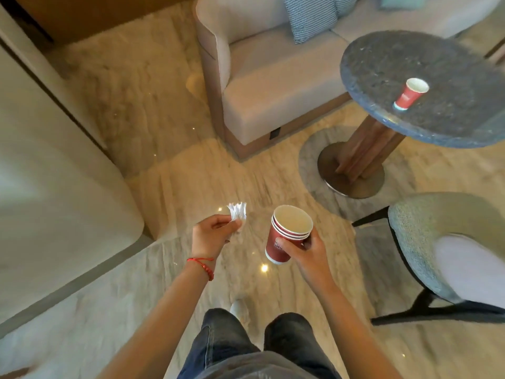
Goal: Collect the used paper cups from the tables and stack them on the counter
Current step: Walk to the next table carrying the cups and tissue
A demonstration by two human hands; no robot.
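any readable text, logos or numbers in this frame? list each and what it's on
Stack of red paper cups in the right hand: white print, too blurred to read.
Red paper cup on the round table: faint white mark, too small to read.
Nothing else carries text.

The stack of cups [284, 236] in my right hand [308, 250] is deep red outside with cream-white insides and white rims, a faint pale print on the side. My left hand [210, 233] pinches a white crumpled napkin [237, 213], and there's a red thread bracelet [203, 265] on that wrist. On the speckled dark grey-blue table top [437, 50] sits a single cup [410, 94], same red, white inside. Beige sofa [273, 91], a blue-and-white checked cushion [308, 17]. Floor [164, 119] is cream marble with soft tan veining. My jeans [218, 337] are dark blue-grey.
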